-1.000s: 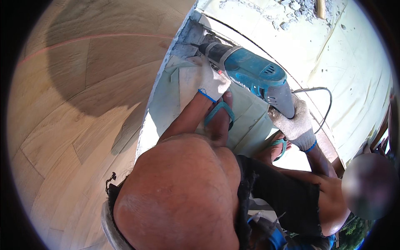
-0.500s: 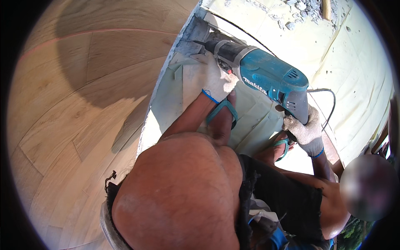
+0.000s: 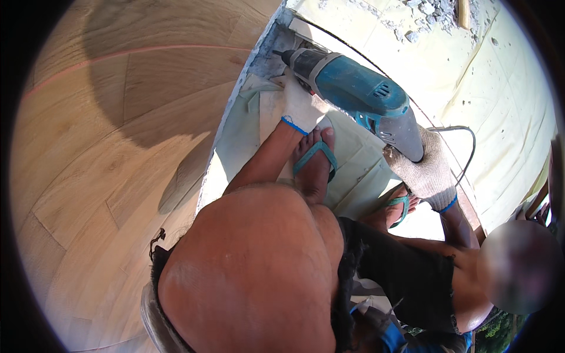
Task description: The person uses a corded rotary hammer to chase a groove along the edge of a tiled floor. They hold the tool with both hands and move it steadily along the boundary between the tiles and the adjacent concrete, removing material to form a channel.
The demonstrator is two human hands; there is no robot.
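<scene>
A teal and grey rotary hammer (image 3: 362, 88) lies slantwise between my hands, its front end pointing to the upper left. Its dark bit (image 3: 278, 53) reaches the rough grey concrete beside the slab's edge; whether the tip touches is hard to tell. My left hand (image 3: 303, 106), in a white knit glove with a blue cuff, is closed at the tool's front, with its fingers partly hidden beneath. Around the rear handle, my gloved right hand (image 3: 421, 167) is wrapped. A black power cord (image 3: 472, 147) loops out from the tool's back end.
Wood-look flooring (image 3: 147, 100) spreads to the left, ending at a raw white edge (image 3: 226, 126). Pale sheeting (image 3: 500, 106) covers the right side, with grey rubble (image 3: 426, 12) and a wooden stick (image 3: 464, 13) on top. My feet, in green flip-flops (image 3: 318, 150), stand close below the tool.
The tool's rear has swung a little to the left and tilted, and my right hand has moved left with it. The bit and my left hand stay nearly in place.
</scene>
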